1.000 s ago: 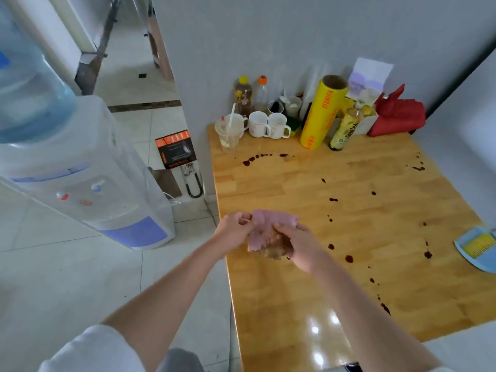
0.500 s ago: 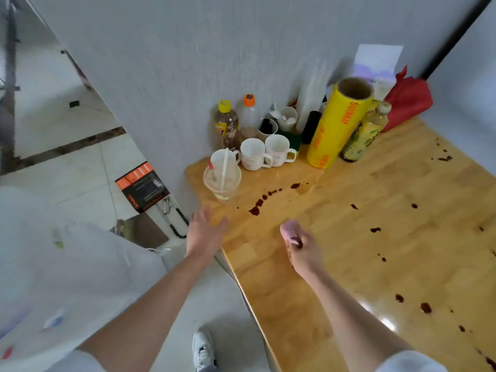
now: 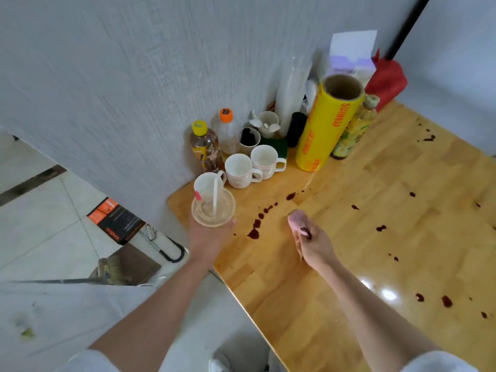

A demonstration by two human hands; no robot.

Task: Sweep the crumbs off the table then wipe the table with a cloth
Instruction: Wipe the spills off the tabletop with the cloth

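Pink cloth (image 3: 295,220) bunched in right hand (image 3: 312,242), fingers curled round it, resting on wooden table (image 3: 335,304) just right of dark spill trail (image 3: 255,232). Left hand (image 3: 208,234) cups plastic cup (image 3: 213,208) with straw, left of trail, at table corner. Risks: cup tipping over edge if grip slips; wipe smearing stains toward mugs (image 3: 241,170).

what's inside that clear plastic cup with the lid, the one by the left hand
A white straw stands through the domed lid of the plastic cup. The lid is cloudy with a brownish tint, so any drink beneath cannot be made out. The left hand covers its lower side.
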